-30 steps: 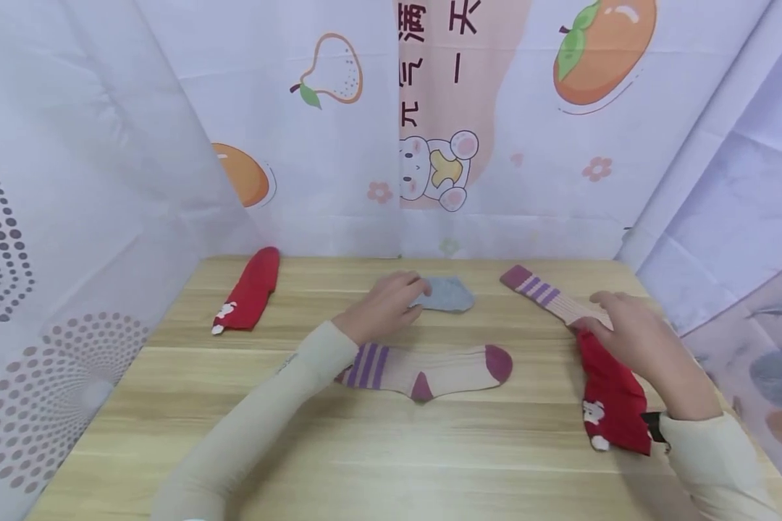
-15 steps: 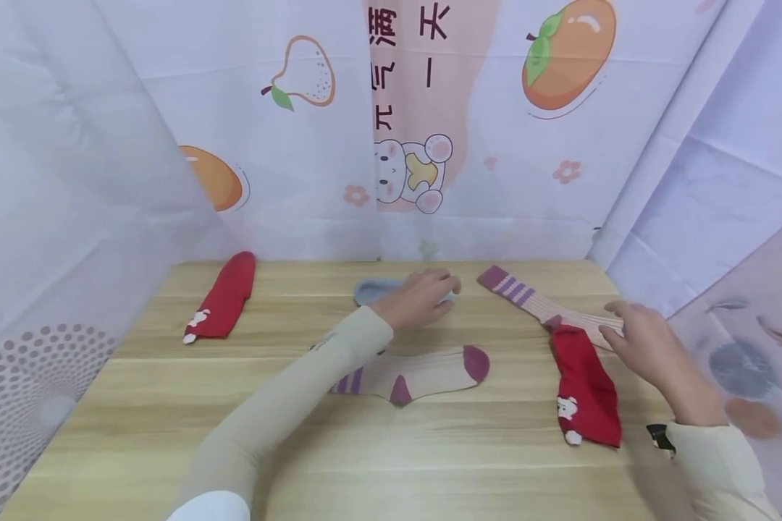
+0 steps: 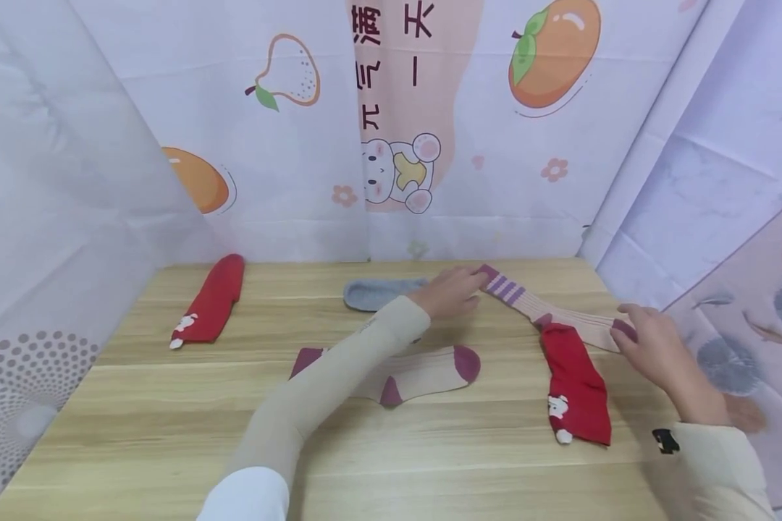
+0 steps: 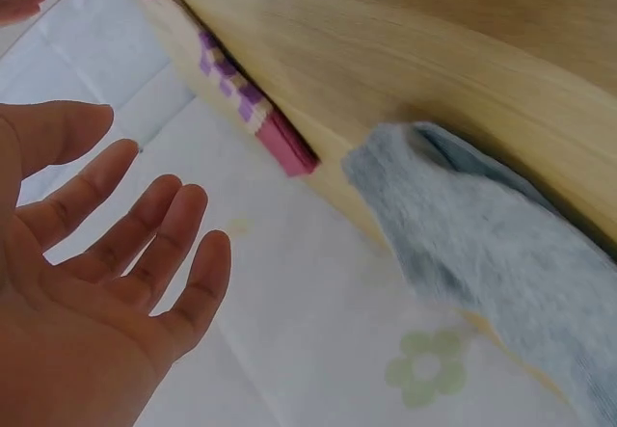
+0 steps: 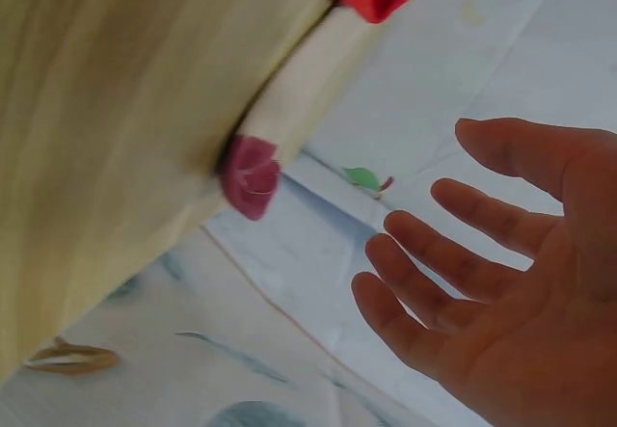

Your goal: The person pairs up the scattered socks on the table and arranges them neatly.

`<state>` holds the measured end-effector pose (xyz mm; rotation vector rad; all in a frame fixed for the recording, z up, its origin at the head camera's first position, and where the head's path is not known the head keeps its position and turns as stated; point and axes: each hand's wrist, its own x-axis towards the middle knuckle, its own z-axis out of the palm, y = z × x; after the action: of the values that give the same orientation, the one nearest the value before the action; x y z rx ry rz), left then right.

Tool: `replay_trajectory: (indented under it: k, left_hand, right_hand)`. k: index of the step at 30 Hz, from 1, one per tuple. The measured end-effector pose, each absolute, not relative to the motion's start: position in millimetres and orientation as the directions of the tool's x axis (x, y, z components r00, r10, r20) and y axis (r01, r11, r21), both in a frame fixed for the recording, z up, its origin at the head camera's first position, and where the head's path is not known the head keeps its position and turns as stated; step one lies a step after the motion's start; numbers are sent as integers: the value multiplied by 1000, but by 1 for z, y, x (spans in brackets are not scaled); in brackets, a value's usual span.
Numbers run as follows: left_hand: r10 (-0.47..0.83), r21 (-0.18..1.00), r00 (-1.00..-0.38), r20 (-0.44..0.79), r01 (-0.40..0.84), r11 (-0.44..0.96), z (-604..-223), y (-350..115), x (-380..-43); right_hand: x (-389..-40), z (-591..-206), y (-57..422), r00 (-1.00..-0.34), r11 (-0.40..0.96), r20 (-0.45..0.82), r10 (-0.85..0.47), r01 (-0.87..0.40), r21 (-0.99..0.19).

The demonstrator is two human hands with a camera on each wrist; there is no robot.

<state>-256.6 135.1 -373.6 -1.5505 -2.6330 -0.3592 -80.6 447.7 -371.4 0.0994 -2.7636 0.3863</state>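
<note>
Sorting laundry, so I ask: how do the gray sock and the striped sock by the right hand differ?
Color: the gray sock is plain; the striped sock is cream with purple bands and maroon cuff, heel and toe. Pose: the gray sock lies crosswise; the striped sock slants. Contact: a red sock touches the striped sock, while the gray sock touches no other sock. Both lie on the table.

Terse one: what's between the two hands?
Head view: a striped sock on the tabletop between left hand and right hand, one end of a red sock by it.
</note>
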Motion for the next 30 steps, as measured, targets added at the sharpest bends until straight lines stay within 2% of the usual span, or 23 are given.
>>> replay_trajectory:
  k: [8, 14, 19, 26, 30]
  left_hand:
    - [815, 179, -573, 92, 814, 552, -381, 172, -272]
    - [800, 243, -587, 120, 799, 550, -394, 187, -284]
    - [750, 260, -657, 74, 739, 621, -402, 193, -291]
    - [740, 186, -669, 62, 737, 650, -400, 214, -302]
    - [686, 158, -727, 12, 679, 717, -405, 223, -309]
  right_hand:
    - [-89, -379, 473, -956, 964, 292, 24, -55, -260]
    - [-86, -390, 489, -990, 956, 119, 82, 45, -289]
    - [-91, -395, 495, -994, 946, 16, 105, 94, -310]
    - [-97, -399, 501, -990, 937, -20, 139, 138, -321]
    - [-101, -402, 502, -984, 934, 35, 176, 155, -322]
